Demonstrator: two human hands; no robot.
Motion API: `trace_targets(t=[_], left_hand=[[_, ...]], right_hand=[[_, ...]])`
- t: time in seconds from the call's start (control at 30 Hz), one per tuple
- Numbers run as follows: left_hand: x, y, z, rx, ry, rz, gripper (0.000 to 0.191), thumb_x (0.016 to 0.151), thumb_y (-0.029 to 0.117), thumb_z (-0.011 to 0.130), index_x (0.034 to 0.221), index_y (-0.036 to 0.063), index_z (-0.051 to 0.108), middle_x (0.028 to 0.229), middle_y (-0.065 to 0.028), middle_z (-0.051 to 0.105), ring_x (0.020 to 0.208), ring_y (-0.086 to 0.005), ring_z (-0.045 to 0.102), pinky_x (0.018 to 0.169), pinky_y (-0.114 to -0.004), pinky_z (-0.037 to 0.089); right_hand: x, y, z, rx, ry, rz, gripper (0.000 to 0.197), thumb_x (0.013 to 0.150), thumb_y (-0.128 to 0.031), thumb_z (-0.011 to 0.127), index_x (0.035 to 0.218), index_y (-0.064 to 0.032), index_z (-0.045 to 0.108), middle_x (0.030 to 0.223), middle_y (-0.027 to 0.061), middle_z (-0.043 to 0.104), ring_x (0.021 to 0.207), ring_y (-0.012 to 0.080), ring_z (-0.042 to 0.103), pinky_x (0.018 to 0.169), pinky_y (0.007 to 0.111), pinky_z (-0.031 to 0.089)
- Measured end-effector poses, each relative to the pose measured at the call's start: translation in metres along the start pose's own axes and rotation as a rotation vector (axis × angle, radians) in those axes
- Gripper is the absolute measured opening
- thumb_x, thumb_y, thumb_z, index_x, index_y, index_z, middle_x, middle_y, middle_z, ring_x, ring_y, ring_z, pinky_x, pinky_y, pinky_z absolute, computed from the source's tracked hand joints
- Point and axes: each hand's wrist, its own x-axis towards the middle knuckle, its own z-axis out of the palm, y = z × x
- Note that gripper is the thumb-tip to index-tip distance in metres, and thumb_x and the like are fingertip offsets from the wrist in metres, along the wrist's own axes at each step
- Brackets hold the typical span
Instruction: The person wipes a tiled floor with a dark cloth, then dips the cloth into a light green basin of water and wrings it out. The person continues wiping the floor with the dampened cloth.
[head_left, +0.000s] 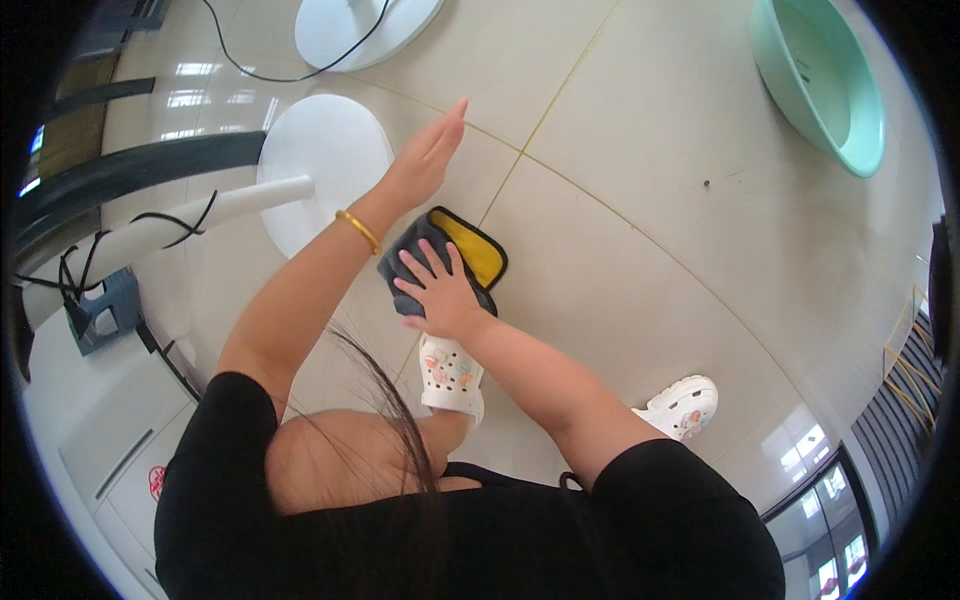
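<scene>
A folded microfiber cloth (476, 247), grey on one side and yellow on the other with a dark edging, lies on the tiled floor (615, 292). My right hand (444, 296) rests flat on its grey side with the fingers spread. Beyond the cloth, my left hand (427, 161) is held above the floor, its fingers straight and together; I see nothing in it. A gold-coloured bangle (360, 231) is on the left wrist. Just below the cloth is a white clog (451, 375) with charms, on one foot.
Left of my left hand stands a round white base (326, 150) with a white pole (255, 201) wrapped in black cable. Another round white base (367, 34) and a black cable (277, 79) lie beyond. A mint-green basin (821, 82) stands at the upper right, the other clog (681, 405) lower right.
</scene>
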Motion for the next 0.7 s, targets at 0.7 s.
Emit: trace_targets(t=[0.7], left_hand=[[0.001, -0.054, 0.137, 0.92, 0.17, -0.08, 0.083, 0.086, 0.047, 0.044, 0.14, -0.0043, 0.007, 0.148, -0.0204, 0.0, 0.137, -0.0337, -0.004, 0.109, -0.047, 0.001]], right_hand=[[-0.058, 0.174, -0.175, -0.293, 0.885, 0.386, 0.044, 0.07, -0.023, 0.065, 0.11, -0.0063, 0.057, 0.12, 0.0143, 0.053, 0.113, 0.0329, 0.042, 0.097, 0.048, 0.029]])
